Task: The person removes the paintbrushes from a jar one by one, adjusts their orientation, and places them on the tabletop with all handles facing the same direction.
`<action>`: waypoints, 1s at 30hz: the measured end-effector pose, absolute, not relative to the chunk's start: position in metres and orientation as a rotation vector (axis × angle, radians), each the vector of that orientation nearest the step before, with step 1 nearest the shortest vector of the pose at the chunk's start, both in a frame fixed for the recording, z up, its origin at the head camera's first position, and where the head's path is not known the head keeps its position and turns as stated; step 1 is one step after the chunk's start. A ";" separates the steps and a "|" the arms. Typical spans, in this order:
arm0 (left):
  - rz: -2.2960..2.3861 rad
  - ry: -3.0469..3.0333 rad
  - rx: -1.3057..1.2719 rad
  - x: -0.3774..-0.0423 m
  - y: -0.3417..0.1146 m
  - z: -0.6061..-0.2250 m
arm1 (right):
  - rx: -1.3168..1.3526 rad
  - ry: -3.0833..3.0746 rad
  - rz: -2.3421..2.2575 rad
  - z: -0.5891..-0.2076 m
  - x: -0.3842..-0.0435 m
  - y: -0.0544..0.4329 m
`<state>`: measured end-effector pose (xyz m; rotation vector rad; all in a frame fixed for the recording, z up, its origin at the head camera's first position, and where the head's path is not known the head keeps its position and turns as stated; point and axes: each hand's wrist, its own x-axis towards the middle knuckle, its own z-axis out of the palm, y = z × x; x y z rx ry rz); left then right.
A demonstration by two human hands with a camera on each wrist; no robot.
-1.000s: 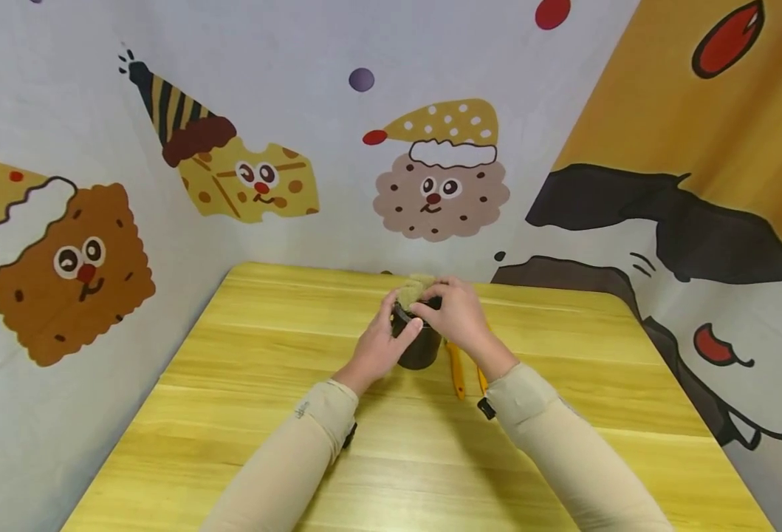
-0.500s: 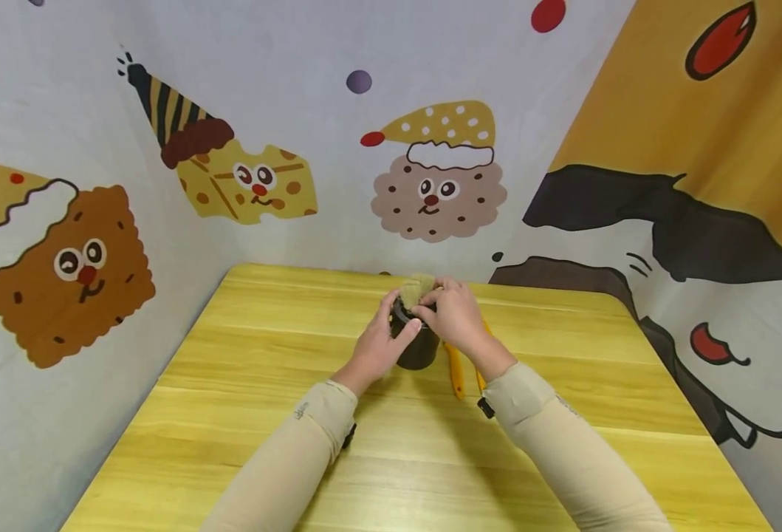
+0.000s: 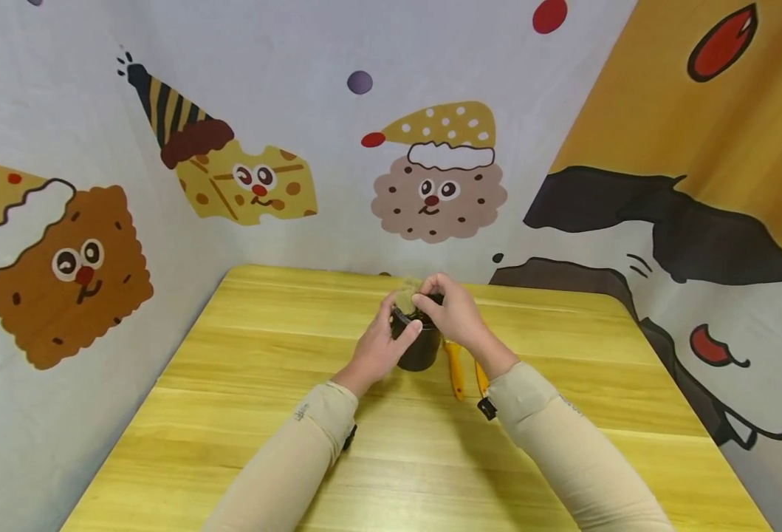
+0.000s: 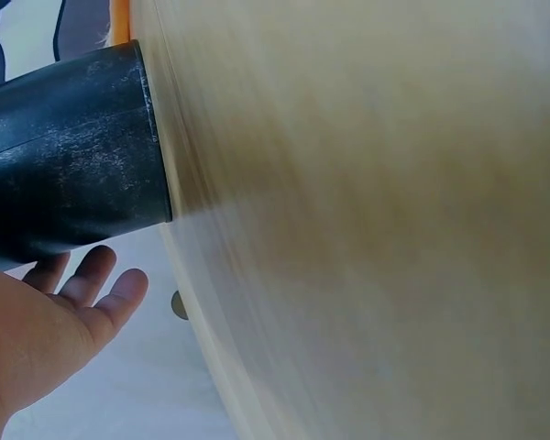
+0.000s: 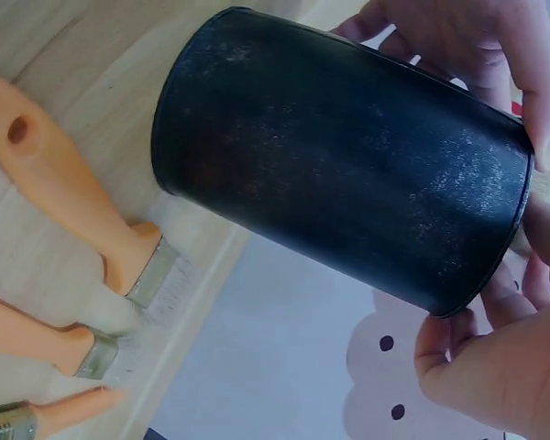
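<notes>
And here I am, both hands at the black cup [image 3: 419, 355], which sits roughly upright towards the far side of the wooden table [image 3: 364, 473]. My left hand [image 3: 379, 343] has it, curled round the rim, thumb across the near side. Over comes my right hand [image 3: 460, 318], fingers bent in at the mouth, thumb against the tan piece [image 3: 405, 298] poking out of the top; whether I'm pinching it, I can't tell!

Now for the lettering: there's a small dark script mark [image 3: 301, 411] on the cuff of my left sleeve [image 3: 264, 465], too tiny to read, and a fainter one by the cuff of my right sleeve [image 3: 570, 458]. The cup's side, up close, shows pale scuffs. Just beside it, an orange-handled brush [image 5: 60, 179], a second brush [image 5: 37, 339] alongside, and part of another orange handle [image 5: 73, 410], cut off at the edge of the right-wrist view.
</notes>
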<state>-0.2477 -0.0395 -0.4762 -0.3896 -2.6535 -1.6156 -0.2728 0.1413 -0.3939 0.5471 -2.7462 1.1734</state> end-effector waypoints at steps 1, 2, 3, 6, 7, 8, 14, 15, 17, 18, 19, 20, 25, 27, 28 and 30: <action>-1.612 -2.656 -0.392 -0.247 -0.039 -0.476 | 0.542 -2.730 1.216 -0.394 -0.273 0.142; -1.608 -2.661 -0.392 -0.247 -0.039 -0.476 | 0.547 -2.719 1.227 -0.393 -0.273 0.142; -1.607 -2.667 -0.389 -0.247 -0.039 -0.476 | 0.581 -2.711 1.192 -0.392 -0.274 0.142; -1.606 -2.681 -0.379 -0.246 -0.039 -0.476 | 0.720 -2.719 0.948 -0.389 -0.277 0.141; -1.610 -2.680 -0.377 -0.246 -0.039 -0.476 | 0.764 -2.728 0.848 -0.388 -0.278 0.141; -1.610 -2.682 -0.376 -0.246 -0.040 -0.475 | 0.793 -2.739 0.752 -0.387 -0.278 0.142; -1.582 -2.670 -0.402 -0.246 -0.039 -0.476 | 0.767 -2.843 0.528 -0.377 -0.277 0.151; -1.578 -2.663 -0.406 -0.247 -0.039 -0.477 | 0.758 -2.851 0.532 -0.376 -0.276 0.152; -1.572 -2.648 -0.414 -0.248 -0.039 -0.478 | 0.750 -2.851 0.560 -0.375 -0.275 0.154; -1.570 -2.643 -0.416 -0.248 -0.040 -0.479 | 0.747 -2.847 0.579 -0.375 -0.275 0.156; -1.568 -2.640 -0.419 -0.249 -0.040 -0.479 | 0.743 -2.839 0.596 -0.375 -0.274 0.157; -1.567 -2.638 -0.423 -0.249 -0.040 -0.479 | 0.734 -2.835 0.619 -0.375 -0.274 0.158; -1.561 -2.641 -0.437 -0.249 -0.040 -0.480 | 0.677 -2.745 0.770 -0.370 -0.273 0.165; -1.554 -2.641 -0.436 -0.250 -0.039 -0.480 | 0.642 -2.680 0.835 -0.363 -0.272 0.169; -1.549 -2.642 -0.434 -0.250 -0.039 -0.480 | 0.619 -2.651 0.859 -0.359 -0.271 0.171; -1.547 -2.639 -0.429 -0.250 -0.039 -0.480 | 0.563 -2.609 0.913 -0.351 -0.271 0.177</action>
